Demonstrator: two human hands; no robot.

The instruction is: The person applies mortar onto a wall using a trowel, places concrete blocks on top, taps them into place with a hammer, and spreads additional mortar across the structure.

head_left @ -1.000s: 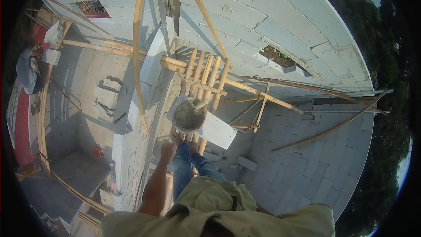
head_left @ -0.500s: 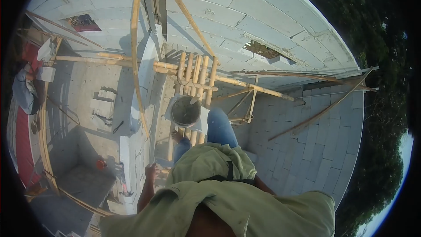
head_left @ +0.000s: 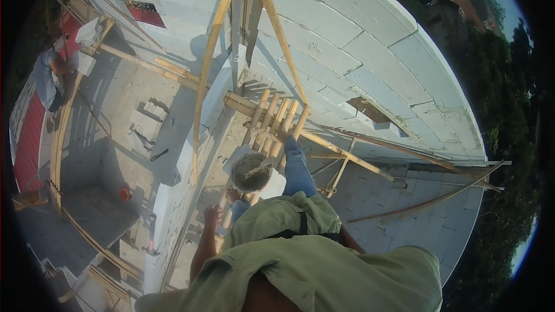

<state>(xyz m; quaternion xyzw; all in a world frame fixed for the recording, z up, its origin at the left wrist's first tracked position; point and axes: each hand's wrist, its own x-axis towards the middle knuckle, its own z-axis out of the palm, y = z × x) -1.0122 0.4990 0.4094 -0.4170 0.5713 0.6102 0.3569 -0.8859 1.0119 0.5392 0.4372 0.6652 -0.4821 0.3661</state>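
My left hand (head_left: 213, 217) is raised beside the top of the block wall, near the bamboo platform, with its fingers loosely apart and nothing seen in them. Only part of my right arm (head_left: 350, 240) shows at my side; the hand is hidden behind my body. In front of me stands a round bucket (head_left: 237, 182) with grey wet mortar (head_left: 250, 169) in it. A pale tool handle (head_left: 268, 162) leans at the bucket's right rim. White block pieces (head_left: 275, 186) lie beside the bucket on the platform. One foot rests ahead on the bamboo poles (head_left: 281, 114).
A light block wall (head_left: 324, 29) curves ahead and right. Upright wooden braces (head_left: 215, 40) rise before me. Left of the wall top, the floor lies well below, with stacked blocks (head_left: 149, 118). Another person (head_left: 49, 75) handles a block at far left. A hammer (head_left: 151, 234) lies on the wall.
The view has swung, so the scene sits tilted and lower. My forward leg reaches farther along the bamboo poles. My left hand is higher, with its fingers looser.
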